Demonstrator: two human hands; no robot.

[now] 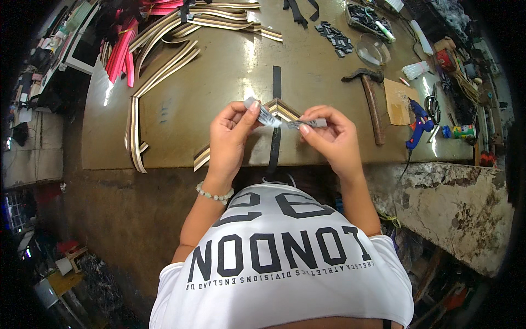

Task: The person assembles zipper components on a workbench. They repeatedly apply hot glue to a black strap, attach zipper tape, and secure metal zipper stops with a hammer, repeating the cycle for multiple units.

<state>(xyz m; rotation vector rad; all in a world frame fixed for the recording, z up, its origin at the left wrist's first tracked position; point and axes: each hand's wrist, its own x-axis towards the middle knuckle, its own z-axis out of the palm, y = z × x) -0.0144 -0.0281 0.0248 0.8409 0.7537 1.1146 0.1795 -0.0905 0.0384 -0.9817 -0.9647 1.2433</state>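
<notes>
Between thumb and fingers, my left hand [233,129] pinches a small grey-and-white printed strip [267,116]. My right hand [334,134] pinches a similar grey strip [307,124], its inner end close to the first one; I cannot tell whether the two join. Both hands are held over the near middle of the table. Beneath them a folded striped strap [282,108] in brown, cream and black makes a peak. A black strap [276,82] lies straight up the table behind it. The striped strap's cut end [202,158] shows left of my left wrist.
More striped straps [164,74] curve across the table's left side beside bright pink straps [127,49]. To the right lie a hammer [372,101], cardboard [399,101] and a blue glue gun [420,123]. Farther back are small black pieces [334,39], a clear dish [372,50] and a filled tray [368,19].
</notes>
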